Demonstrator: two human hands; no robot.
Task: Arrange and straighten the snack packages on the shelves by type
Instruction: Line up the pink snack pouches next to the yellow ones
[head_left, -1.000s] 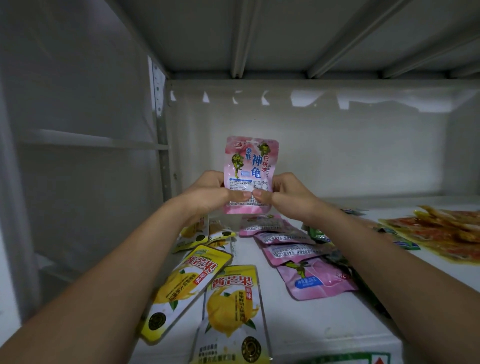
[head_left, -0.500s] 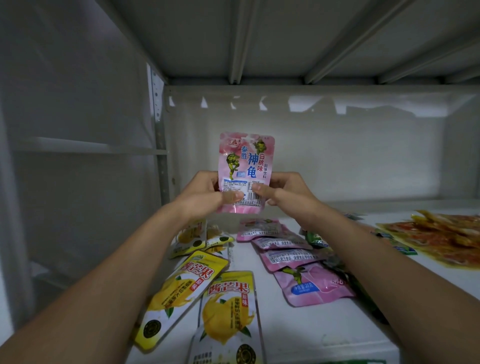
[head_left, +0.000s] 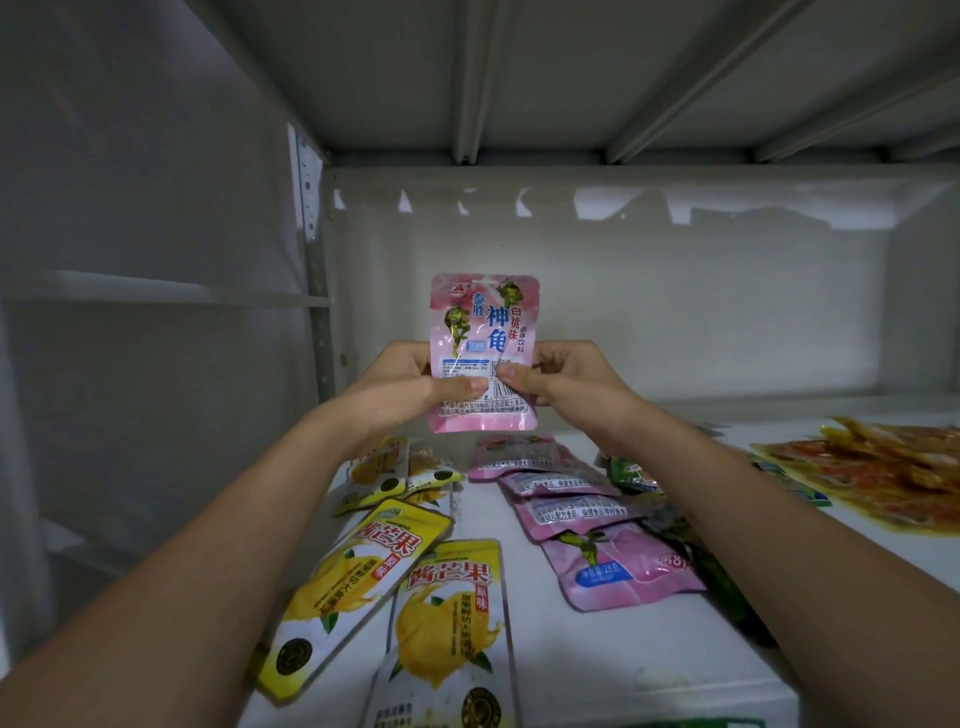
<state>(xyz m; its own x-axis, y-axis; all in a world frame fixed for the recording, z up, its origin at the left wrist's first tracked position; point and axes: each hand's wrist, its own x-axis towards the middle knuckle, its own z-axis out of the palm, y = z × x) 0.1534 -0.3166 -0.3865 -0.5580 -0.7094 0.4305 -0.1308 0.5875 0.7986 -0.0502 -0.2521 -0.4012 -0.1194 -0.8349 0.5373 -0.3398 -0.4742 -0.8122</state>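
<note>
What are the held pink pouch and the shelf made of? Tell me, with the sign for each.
Pink pouch: likely thin glossy plastic film; it shows light glare and flat sealed edges, pinched by the left hand and right hand.
Shelf: probably white-painted metal, judging by the smooth, faintly shiny surface and the perforated upright at the back left; not certain.

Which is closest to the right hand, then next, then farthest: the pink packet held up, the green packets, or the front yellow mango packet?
1. Held pink packet: pinched in the right hand.
2. Green packets: on the shelf below its wrist.
3. Front yellow mango packet: lower left, near the shelf's front edge.
</note>
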